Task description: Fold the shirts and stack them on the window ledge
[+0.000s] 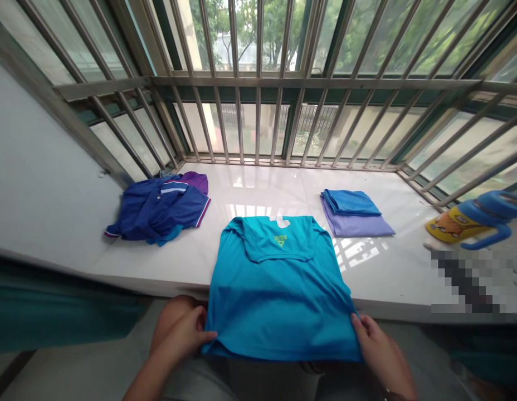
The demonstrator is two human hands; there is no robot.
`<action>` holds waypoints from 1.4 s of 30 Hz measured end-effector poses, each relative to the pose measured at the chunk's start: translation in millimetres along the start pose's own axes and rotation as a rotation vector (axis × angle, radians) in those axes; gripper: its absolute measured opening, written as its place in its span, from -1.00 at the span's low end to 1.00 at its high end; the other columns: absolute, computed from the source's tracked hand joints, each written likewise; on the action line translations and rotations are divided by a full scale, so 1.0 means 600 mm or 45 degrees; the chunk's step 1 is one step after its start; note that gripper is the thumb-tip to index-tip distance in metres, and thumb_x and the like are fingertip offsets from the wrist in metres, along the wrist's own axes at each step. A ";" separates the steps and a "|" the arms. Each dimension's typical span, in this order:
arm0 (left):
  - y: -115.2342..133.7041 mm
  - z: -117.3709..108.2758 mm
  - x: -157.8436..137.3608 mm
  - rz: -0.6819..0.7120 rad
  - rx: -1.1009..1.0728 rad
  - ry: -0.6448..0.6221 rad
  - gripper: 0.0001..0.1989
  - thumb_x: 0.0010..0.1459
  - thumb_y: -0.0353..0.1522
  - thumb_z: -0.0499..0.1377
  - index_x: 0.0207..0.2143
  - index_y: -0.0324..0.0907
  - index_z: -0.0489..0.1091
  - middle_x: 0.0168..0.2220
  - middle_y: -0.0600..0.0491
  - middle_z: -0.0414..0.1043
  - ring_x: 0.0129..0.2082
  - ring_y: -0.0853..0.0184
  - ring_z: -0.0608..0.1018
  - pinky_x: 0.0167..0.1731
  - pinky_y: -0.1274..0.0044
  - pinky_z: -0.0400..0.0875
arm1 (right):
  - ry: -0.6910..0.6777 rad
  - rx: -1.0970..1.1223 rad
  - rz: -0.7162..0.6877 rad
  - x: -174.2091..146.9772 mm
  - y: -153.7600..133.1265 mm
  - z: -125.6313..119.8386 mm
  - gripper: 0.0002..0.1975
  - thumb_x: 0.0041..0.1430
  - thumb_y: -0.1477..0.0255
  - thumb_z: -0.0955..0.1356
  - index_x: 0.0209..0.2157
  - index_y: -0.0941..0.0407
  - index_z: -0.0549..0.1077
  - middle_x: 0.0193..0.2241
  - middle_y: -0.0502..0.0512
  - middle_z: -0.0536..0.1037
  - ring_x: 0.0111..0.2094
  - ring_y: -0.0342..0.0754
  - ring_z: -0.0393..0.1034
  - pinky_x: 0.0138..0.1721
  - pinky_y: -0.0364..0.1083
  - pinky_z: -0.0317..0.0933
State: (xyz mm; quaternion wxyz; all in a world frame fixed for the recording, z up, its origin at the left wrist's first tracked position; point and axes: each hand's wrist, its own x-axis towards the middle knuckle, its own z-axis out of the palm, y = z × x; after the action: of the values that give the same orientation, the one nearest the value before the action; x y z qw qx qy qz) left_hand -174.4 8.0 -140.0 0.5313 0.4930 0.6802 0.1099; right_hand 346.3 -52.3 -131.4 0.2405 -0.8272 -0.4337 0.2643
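Forearms [154,365] slanted, left hand [193,331] and right hand [376,341] pinch a turquoise shirt [279,301].

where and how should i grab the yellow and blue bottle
Likely the blue handle, approached from the near side: it juts from the bottle toward the person, and looks slimmer than the round body. The right hand is nearer, but grips the teal shirt.

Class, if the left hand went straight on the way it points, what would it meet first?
The left hand would most likely meet the turquoise shirt first, since it already pinches the near corner; depth beyond that is unclear.
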 end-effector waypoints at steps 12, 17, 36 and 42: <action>0.230 -0.105 0.110 0.430 0.442 0.735 -0.73 0.39 -0.13 0.18 -0.12 -0.08 0.56 -0.25 0.01 0.66 -0.27 0.20 0.65 -0.26 0.48 0.37 | -0.113 0.185 0.041 0.011 -0.015 0.027 -0.58 0.05 -0.10 0.32 -0.34 -0.04 0.48 -0.50 0.14 0.64 -0.44 0.20 0.57 -0.42 0.03 0.35; 0.299 -0.136 0.226 0.370 0.591 0.688 -0.78 0.27 -0.15 0.34 -0.25 -0.11 0.58 -0.28 -0.02 0.67 -0.23 0.15 0.65 -0.30 0.47 0.34 | -0.127 0.076 0.037 0.018 0.000 0.021 -0.61 0.14 -0.05 0.29 -0.30 -0.05 0.51 -0.46 0.13 0.68 -0.39 0.21 0.63 -0.38 0.02 0.37; 0.277 -0.194 0.261 0.467 0.549 0.772 -0.81 0.26 -0.22 0.25 -0.34 -0.11 0.57 -0.28 -0.04 0.68 -0.23 0.13 0.65 -0.24 0.45 0.40 | -0.172 -0.411 0.014 0.028 -0.019 0.009 -0.60 0.32 0.06 0.20 -0.15 0.01 0.52 -0.27 0.25 0.75 -0.21 0.26 0.69 -0.22 0.04 0.41; 0.285 -0.208 0.264 0.439 0.568 0.776 -0.73 0.36 -0.22 0.13 -0.22 -0.12 0.60 -0.16 -0.08 0.72 -0.16 0.12 0.67 -0.18 0.44 0.42 | -0.175 -0.376 -0.058 0.026 -0.015 -0.006 -0.65 0.26 0.12 0.24 -0.13 -0.02 0.53 -0.21 0.23 0.76 -0.18 0.26 0.69 -0.21 0.05 0.41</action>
State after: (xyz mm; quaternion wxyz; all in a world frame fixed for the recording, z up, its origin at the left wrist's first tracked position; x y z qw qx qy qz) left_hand -175.2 263.0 -70.9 0.1595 0.6477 0.7209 0.1882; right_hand 350.8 -34.9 -126.6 0.0918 -0.8235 -0.5020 0.2481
